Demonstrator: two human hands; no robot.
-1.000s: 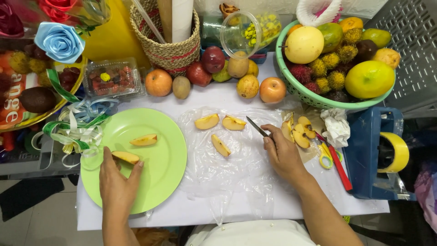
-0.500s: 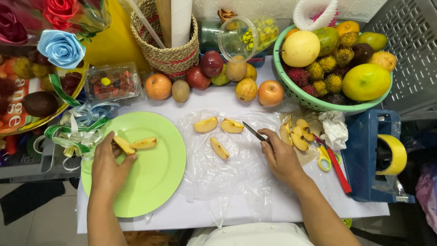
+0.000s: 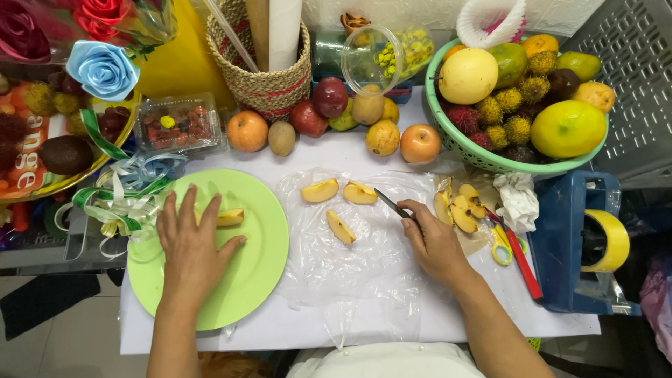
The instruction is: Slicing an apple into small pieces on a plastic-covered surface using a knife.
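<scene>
Fingers [image 3: 210,213] of left hand [image 3: 190,245] cover apple slice [image 3: 229,218] on green plate [image 3: 262,252].

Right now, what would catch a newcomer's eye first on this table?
Probably the bright green plate at lower left, where the left hand lies flat beside an apple slice. Then the basket piled with colourful fruit at upper right. The right hand holds a small knife near three slices on clear plastic.

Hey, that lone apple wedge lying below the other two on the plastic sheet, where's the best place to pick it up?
Pinch the apple wedge across its narrow middle, from above. It lies flat and slanted on the plastic sheet, apart from the other pieces, so both long edges are free for fingertips.
</scene>
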